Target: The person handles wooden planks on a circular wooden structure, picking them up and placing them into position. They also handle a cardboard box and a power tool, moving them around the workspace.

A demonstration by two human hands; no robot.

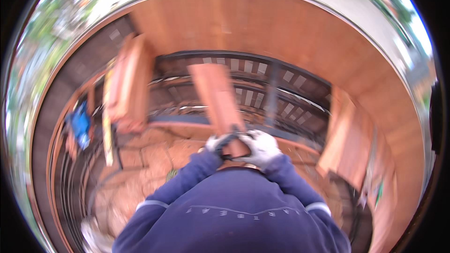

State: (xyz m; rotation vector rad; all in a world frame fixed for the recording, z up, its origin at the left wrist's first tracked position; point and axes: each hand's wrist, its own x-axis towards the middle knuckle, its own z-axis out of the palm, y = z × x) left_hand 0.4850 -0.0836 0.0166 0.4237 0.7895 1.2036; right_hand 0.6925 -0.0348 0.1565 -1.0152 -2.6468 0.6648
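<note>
A reddish wooden board (213, 91) points away from me at the centre, its near end between my two gloved hands, blurred by motion. My left hand (219, 144) is closed around the left side of that end. My right hand (259, 146), in a whitish glove, grips the right side. A dark shape (233, 136) lies across the board at my fingers; I cannot make out whether it is part of a glove or a separate thing.
Stacked boards stand at left (129, 84) and right (347, 140). A yellow strip (108, 140) and blue object (79, 124) are at left. A brown panel (234, 14) curves above a dark slatted frame (295, 103). Paved ground (147, 159) shows below; greenery lies beyond.
</note>
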